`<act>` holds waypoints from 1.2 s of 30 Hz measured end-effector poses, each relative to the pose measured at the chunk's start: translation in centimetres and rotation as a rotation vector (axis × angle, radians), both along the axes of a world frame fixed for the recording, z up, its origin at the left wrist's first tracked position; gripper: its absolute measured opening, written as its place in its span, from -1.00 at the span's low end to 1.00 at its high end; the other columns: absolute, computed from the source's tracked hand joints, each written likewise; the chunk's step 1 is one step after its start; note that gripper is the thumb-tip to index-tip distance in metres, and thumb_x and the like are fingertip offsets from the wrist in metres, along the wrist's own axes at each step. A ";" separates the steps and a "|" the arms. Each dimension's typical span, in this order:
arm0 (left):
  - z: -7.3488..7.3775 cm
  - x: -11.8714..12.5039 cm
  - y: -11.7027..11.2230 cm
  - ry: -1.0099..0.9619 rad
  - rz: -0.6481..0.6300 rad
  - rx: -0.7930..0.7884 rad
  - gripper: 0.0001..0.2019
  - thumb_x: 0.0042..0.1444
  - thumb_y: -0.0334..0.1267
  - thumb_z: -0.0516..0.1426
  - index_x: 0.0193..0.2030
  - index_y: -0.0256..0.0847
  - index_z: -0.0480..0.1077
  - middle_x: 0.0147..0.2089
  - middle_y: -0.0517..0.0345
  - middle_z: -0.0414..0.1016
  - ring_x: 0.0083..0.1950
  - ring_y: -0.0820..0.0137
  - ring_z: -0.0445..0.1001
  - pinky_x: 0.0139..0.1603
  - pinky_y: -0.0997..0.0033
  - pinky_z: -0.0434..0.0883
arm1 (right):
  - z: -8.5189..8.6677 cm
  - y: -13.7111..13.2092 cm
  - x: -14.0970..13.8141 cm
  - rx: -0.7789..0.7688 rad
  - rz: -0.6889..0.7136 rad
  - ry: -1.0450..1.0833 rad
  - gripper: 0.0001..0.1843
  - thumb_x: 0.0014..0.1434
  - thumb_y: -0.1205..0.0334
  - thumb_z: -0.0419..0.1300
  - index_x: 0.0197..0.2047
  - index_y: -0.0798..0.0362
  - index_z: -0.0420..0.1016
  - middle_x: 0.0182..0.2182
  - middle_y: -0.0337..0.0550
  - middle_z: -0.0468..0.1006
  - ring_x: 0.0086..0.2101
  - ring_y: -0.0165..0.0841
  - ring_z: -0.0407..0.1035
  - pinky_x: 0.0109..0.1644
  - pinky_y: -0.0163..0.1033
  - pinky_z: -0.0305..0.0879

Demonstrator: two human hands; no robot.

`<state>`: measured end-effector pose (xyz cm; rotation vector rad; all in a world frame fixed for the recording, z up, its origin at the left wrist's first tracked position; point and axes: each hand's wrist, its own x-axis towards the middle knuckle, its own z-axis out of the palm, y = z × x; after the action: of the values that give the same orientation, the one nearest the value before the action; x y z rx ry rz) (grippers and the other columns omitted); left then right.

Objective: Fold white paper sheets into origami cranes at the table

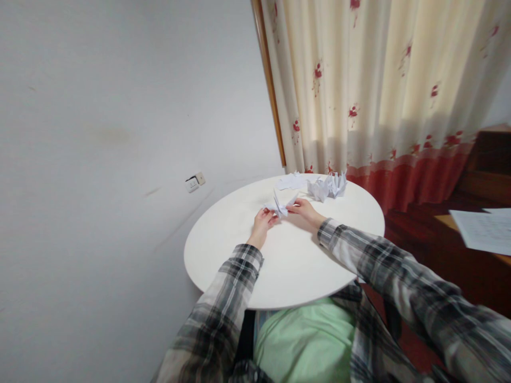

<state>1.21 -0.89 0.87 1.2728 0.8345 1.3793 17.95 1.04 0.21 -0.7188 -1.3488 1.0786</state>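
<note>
A white folded paper crane (281, 207) with its wings spread is between my two hands, just above the round white table (223, 250). My left hand (263, 221) pinches its left side, fingers closed on the paper. On the other side, my right hand (302, 209) grips the right wing between thumb and fingers. Farther back on the table, several more folded paper cranes (328, 187) stand close together at the right. Left of them lie some flat white paper sheets (290, 181).
A pale wall with a socket (192, 184) runs along the left of the table. Behind it hangs a cream curtain (359, 96) with red flowers. To the right, printed sheets (483, 231) lie on a wooden surface.
</note>
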 end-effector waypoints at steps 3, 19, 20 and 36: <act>0.0 0.1 0.1 -0.028 0.020 -0.014 -0.87 -0.04 -0.33 0.13 -0.36 -0.25 0.24 -0.31 0.18 0.41 -0.29 0.54 0.43 -0.16 0.47 0.39 | 0.3 -0.4 -0.2 0.021 -0.006 0.017 -0.69 -0.21 0.13 0.30 -0.35 0.11 0.49 -0.34 -0.14 0.56 -0.36 -0.37 0.41 -0.14 -0.17 0.34; 0.4 0.7 -0.2 -0.094 -0.118 -0.187 -0.75 -0.11 -0.37 0.10 -0.27 -0.15 0.15 -0.34 0.28 0.40 -0.32 0.52 0.44 -0.15 0.33 0.37 | -0.8 0.4 -1.2 0.065 -0.189 -0.188 -0.74 -0.24 0.13 0.26 -0.46 0.13 0.48 -0.49 -0.14 0.54 -0.45 -0.33 0.38 -0.28 -0.23 0.30; 0.3 0.7 -0.1 -0.086 -0.116 -0.183 -0.75 -0.12 -0.39 0.09 -0.26 -0.15 0.15 -0.33 0.28 0.40 -0.31 0.51 0.44 -0.14 0.32 0.37 | -0.8 0.3 -1.2 0.063 -0.187 -0.186 -0.74 -0.24 0.13 0.26 -0.46 0.13 0.48 -0.49 -0.14 0.54 -0.45 -0.33 0.38 -0.28 -0.22 0.30; -0.4 0.7 0.7 -0.075 -0.087 -0.229 -0.83 0.00 -0.38 0.06 -0.21 -0.24 0.26 -0.29 0.10 0.45 -0.38 0.47 0.46 -0.32 0.38 0.44 | -0.2 -1.0 -1.3 0.082 -0.190 -0.334 -0.80 -0.16 0.14 0.24 -0.53 0.13 0.45 -0.56 -0.18 0.50 -0.49 -0.41 0.32 -0.30 -0.29 0.24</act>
<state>1.92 -0.20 0.44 1.0627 0.8490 1.2175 16.61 0.02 -0.04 -0.9756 -1.5610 0.7698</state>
